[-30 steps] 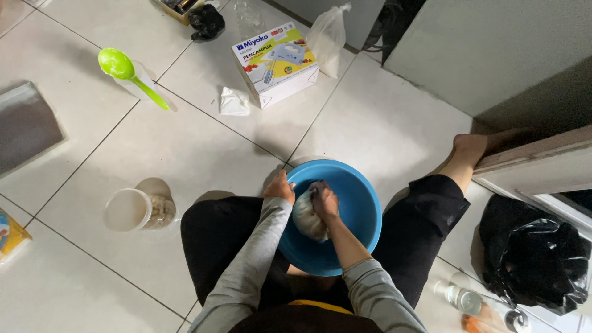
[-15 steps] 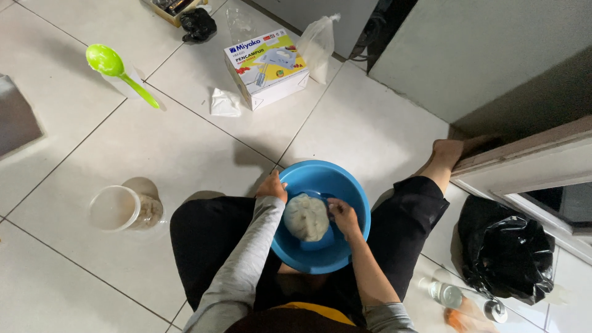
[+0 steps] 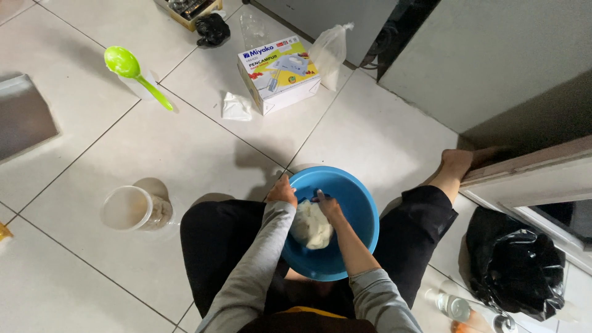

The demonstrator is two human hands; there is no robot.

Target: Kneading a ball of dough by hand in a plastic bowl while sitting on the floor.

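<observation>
A floor of pale square tiles (image 3: 111, 154) was seen from above, with a seated person's legs spread on it. A lump of pale dough (image 3: 311, 226) lay inside a blue bowl (image 3: 357, 203) set on the floor between the legs. The right hand (image 3: 327, 205) was pressed onto the dough's upper edge, fingers curled over it. The left hand (image 3: 282, 192) was closed over the bowl's left rim. A clear plastic jar (image 3: 132, 208) stood just left of the left knee. Farther off lay a green ladle (image 3: 132, 71), a printed cardboard box (image 3: 279, 74) and a crumpled tissue (image 3: 235, 106). A black bag (image 3: 515, 265) sat at the right.
</observation>
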